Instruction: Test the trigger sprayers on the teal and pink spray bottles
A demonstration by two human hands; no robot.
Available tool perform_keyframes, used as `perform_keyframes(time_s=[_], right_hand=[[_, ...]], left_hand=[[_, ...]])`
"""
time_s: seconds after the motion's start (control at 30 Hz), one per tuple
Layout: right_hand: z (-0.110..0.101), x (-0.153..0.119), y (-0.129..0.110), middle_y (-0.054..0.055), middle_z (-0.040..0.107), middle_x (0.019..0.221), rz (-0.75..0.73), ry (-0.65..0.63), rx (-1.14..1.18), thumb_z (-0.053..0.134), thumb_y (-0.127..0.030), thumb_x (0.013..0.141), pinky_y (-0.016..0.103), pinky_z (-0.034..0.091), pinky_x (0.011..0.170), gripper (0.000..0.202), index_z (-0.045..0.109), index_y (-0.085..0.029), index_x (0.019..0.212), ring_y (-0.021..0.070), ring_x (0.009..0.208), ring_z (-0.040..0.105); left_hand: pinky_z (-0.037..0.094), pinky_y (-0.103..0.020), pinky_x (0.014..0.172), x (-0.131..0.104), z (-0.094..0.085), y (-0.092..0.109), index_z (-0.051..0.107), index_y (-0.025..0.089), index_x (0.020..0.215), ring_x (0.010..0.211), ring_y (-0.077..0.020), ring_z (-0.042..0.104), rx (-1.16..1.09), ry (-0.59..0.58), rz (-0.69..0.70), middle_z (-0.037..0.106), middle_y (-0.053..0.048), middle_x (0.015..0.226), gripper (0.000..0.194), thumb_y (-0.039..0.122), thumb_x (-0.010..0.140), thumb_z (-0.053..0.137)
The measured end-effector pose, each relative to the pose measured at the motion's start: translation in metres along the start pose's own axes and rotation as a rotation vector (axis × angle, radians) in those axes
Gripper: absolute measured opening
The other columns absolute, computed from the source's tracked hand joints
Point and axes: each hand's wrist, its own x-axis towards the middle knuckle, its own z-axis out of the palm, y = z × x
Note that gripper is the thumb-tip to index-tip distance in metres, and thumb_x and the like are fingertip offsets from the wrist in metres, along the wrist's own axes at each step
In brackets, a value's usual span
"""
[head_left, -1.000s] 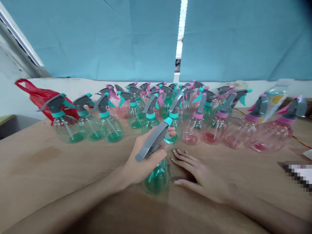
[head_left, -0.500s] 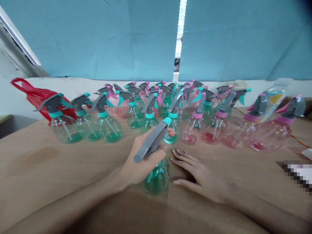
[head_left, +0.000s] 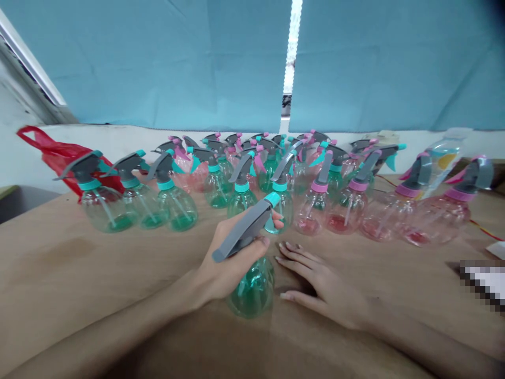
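A clear green spray bottle [head_left: 252,292] with a grey and teal trigger head stands on the wooden table in front of me. My left hand [head_left: 234,250] is wrapped round its neck, just under the trigger head [head_left: 248,226]. The collar is hidden by my fingers. To the right of the bottle, my right hand [head_left: 327,287] lies palm down on the tabletop with fingers stretched out, holding nothing. Directly behind my left hand stand other green spray bottles [head_left: 241,197], and pink-collared ones [head_left: 311,210] are to their right.
Several more green spray bottles [head_left: 177,210] stand at the left, near a red plastic bag [head_left: 59,152]. Pink bottles [head_left: 437,216] and a labelled clear bottle [head_left: 445,158] are at the right. A blurred-out flat object [head_left: 487,281] lies at the right edge. Blue cloth [head_left: 158,63] hangs behind.
The trigger head in my left hand has turned slightly, its grey rear end shifting a little left. My right hand stays in place.
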Motion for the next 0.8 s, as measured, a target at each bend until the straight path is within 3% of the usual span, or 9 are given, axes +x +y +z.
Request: perform_keyframes(time_s=[0.2, 0.37, 0.5, 0.8], right_hand=[[0.0, -0.0002, 0.0, 0.004, 0.031, 0.15, -0.01, 0.018, 0.035, 0.049, -0.055, 0.088, 0.048, 0.026, 0.112, 0.063, 0.036, -0.025, 0.142, 0.0253, 0.138, 0.025], [-0.0002, -0.0006, 0.0003, 0.004, 0.031, 0.15, -0.012, 0.027, 0.048, 0.05, -0.054, 0.088, 0.048, 0.025, 0.112, 0.063, 0.036, -0.026, 0.142, 0.0253, 0.138, 0.026], [0.0004, -0.0007, 0.0011, 0.004, 0.031, 0.15, -0.015, 0.032, 0.061, 0.051, -0.053, 0.088, 0.048, 0.026, 0.112, 0.062, 0.035, -0.027, 0.142, 0.0259, 0.138, 0.026], [-0.0003, -0.0002, -0.0003, 0.004, 0.032, 0.15, -0.011, 0.028, 0.04, 0.05, -0.054, 0.088, 0.048, 0.027, 0.111, 0.063, 0.035, -0.025, 0.142, 0.0255, 0.138, 0.026]], left_hand=[[0.046, -0.028, 0.065, -0.001, -0.0019, -0.0012, 0.059, 0.023, 0.084, 0.072, -0.0171, 0.058, -0.005, 0.031, 0.091, 0.064, 0.0, 0.084, 0.015, 0.017, 0.075, 0.05], [0.045, -0.026, 0.062, -0.0008, -0.0038, -0.002, 0.058, 0.024, 0.08, 0.07, -0.0156, 0.055, -0.004, 0.027, 0.135, 0.061, 0.0, 0.079, 0.012, 0.017, 0.074, 0.051], [0.04, -0.025, 0.051, 0.0013, -0.0032, -0.0008, 0.06, 0.025, 0.094, 0.055, -0.0126, 0.047, 0.022, 0.004, 0.073, 0.056, 0.003, 0.069, 0.022, 0.019, 0.075, 0.051], [0.041, -0.028, 0.054, 0.0012, 0.0004, -0.0017, 0.057, 0.025, 0.109, 0.055, -0.0148, 0.051, -0.007, 0.003, 0.027, 0.056, 0.003, 0.064, 0.033, 0.022, 0.077, 0.051]])
